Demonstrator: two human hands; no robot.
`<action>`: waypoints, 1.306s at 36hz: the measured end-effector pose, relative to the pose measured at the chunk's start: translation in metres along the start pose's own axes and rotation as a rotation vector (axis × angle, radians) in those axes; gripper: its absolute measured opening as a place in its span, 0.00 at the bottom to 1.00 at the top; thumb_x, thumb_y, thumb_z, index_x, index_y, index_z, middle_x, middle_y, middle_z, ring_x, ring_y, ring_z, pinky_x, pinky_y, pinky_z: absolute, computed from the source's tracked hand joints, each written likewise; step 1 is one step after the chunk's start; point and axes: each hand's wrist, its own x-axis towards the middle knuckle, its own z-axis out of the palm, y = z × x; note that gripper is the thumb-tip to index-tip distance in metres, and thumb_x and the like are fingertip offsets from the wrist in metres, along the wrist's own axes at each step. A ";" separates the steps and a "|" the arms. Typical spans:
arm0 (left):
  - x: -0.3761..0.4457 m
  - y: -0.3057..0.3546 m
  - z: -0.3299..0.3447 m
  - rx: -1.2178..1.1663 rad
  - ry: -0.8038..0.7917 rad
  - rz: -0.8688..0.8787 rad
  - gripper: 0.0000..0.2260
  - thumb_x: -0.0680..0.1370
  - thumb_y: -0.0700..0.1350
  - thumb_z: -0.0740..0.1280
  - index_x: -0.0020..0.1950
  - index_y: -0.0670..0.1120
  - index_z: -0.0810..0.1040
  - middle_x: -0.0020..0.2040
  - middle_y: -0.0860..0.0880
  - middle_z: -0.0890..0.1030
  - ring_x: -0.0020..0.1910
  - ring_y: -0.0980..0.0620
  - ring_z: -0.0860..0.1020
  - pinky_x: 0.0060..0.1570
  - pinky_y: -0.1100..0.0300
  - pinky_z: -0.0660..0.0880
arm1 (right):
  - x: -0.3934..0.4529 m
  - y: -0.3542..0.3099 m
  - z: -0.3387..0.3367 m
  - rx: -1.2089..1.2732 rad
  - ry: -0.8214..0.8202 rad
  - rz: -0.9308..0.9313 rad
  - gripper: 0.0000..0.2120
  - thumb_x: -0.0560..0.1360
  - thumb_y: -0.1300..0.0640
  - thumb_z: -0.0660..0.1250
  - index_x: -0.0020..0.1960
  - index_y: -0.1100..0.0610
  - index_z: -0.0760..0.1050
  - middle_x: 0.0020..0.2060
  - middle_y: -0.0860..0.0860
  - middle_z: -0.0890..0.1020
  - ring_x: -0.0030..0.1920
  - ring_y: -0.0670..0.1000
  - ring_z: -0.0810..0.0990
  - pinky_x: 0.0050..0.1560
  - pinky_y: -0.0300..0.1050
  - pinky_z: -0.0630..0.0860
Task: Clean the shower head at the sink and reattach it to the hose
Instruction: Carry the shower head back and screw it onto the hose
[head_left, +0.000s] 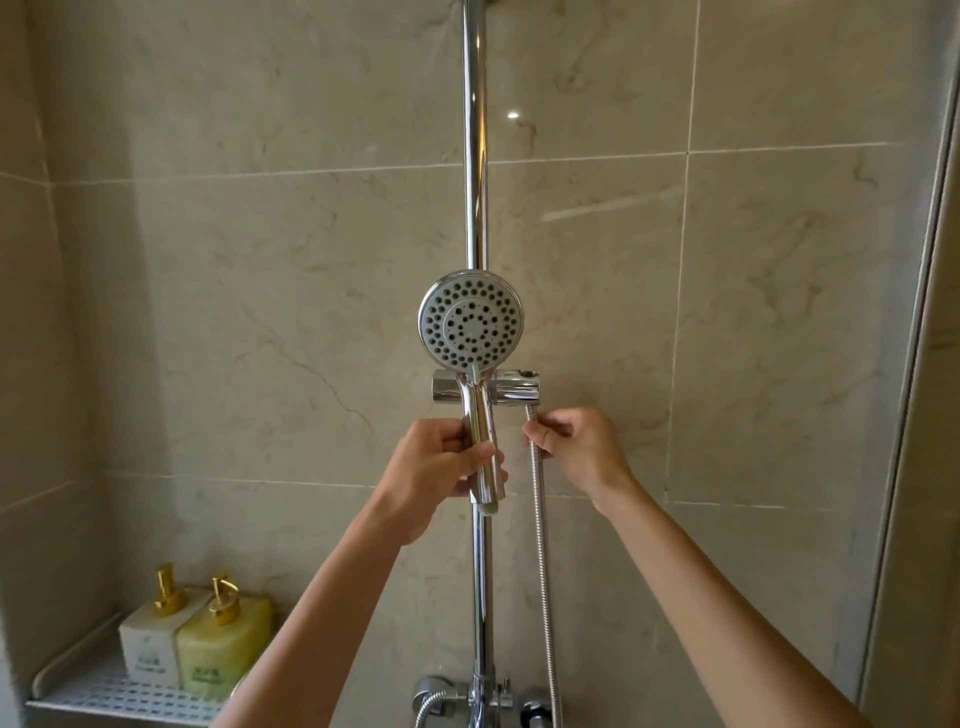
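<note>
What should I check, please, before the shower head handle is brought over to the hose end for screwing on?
1. Left hand has a firm grip on the shower head handle: ok.
2. Right hand pinches the hose near its upper end: ok.
3. Handle's threaded end is bare and clear of the fingers: ok.
4. Hose is joined to the handle: not ok, they are apart, side by side.
5. Hose end is free of the slider bracket: cannot tell, the end sits right beneath it.
6. Washer is seated in the hose nut: cannot tell, hidden.
</note>
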 end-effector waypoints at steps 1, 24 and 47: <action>0.001 0.000 0.000 -0.002 0.003 0.001 0.03 0.78 0.32 0.66 0.48 0.34 0.79 0.43 0.38 0.85 0.45 0.36 0.85 0.41 0.49 0.83 | 0.001 0.000 0.000 -0.014 0.001 -0.003 0.10 0.77 0.57 0.72 0.37 0.51 0.83 0.33 0.44 0.86 0.36 0.40 0.82 0.41 0.38 0.77; 0.011 -0.009 -0.003 0.019 -0.001 -0.005 0.04 0.78 0.32 0.66 0.50 0.34 0.79 0.44 0.39 0.85 0.45 0.39 0.86 0.42 0.51 0.83 | 0.008 0.001 -0.009 0.321 0.038 -0.031 0.05 0.77 0.64 0.70 0.45 0.58 0.83 0.36 0.51 0.87 0.38 0.45 0.85 0.40 0.35 0.79; 0.010 -0.001 0.000 0.030 -0.009 0.023 0.04 0.78 0.33 0.66 0.51 0.34 0.79 0.45 0.38 0.84 0.44 0.39 0.86 0.43 0.51 0.83 | -0.008 -0.033 -0.028 0.463 0.053 -0.092 0.08 0.81 0.63 0.65 0.49 0.54 0.81 0.39 0.53 0.85 0.45 0.52 0.82 0.52 0.50 0.78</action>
